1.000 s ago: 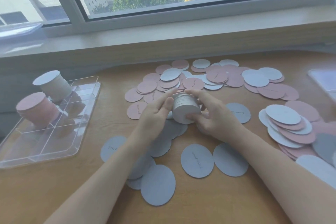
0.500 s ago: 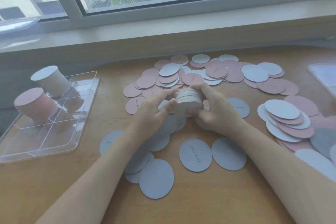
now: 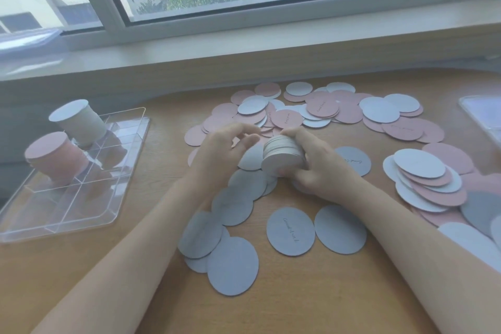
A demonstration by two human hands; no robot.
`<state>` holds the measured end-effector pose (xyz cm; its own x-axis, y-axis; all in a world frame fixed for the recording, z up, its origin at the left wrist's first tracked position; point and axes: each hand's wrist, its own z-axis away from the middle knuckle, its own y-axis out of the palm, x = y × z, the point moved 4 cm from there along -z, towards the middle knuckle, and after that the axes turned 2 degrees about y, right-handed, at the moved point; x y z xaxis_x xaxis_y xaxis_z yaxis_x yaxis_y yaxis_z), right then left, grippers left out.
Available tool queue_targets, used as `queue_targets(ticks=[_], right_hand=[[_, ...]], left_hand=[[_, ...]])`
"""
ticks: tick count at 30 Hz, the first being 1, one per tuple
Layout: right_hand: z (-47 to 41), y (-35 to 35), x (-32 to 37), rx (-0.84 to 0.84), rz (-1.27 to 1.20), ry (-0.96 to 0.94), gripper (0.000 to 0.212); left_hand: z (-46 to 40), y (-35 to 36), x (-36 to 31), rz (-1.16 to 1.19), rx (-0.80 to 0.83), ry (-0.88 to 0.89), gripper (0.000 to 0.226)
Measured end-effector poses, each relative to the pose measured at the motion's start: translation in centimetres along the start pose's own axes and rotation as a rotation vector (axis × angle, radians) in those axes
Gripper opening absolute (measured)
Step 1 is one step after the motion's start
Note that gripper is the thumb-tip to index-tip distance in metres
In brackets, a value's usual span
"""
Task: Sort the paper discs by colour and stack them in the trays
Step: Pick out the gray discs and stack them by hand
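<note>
- Grey-white paper discs form a short stack point(image 3: 282, 156) held just above the worktop point(image 3: 151, 293), near its middle.
- The stack lies tipped on its side: its long axis runs roughly level, its flat near face turned down and toward the left hand, its edges showing on top.
- The right hand point(image 3: 320, 163) grips the stack, fingers curled over the top and thumb beneath.
- The left hand point(image 3: 222, 152) sits just beside the stack with fingers loosely curled; whether it touches the discs I cannot tell.
- Loose pink and grey discs point(image 3: 292, 230) lie flat around both hands.
- A clear divided tray point(image 3: 81, 214) at the left holds a pink stack point(image 3: 54, 157) and a pale stack point(image 3: 78, 122), both leaning.
</note>
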<state>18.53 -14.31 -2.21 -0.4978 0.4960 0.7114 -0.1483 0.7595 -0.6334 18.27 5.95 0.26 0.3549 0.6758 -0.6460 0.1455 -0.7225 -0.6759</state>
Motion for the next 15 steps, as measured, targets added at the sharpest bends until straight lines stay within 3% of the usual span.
queue_targets(ticks=[4,9,15], right_hand=[[0.0,-0.1,0.1,-0.002,-0.011,-0.006,0.06],[0.2,-0.2,0.2,0.001,-0.043,-0.015,0.059],[0.1,-0.2,0.6,-0.003,-0.048,-0.016,0.059]], left_hand=[[-5.1,0.2,3.0,-0.268,0.09,0.0,0.033],[-9.0,0.6,3.9,-0.324,0.247,-0.087,0.06],[-9.2,0.5,4.3,-0.354,0.322,-0.105,0.064]])
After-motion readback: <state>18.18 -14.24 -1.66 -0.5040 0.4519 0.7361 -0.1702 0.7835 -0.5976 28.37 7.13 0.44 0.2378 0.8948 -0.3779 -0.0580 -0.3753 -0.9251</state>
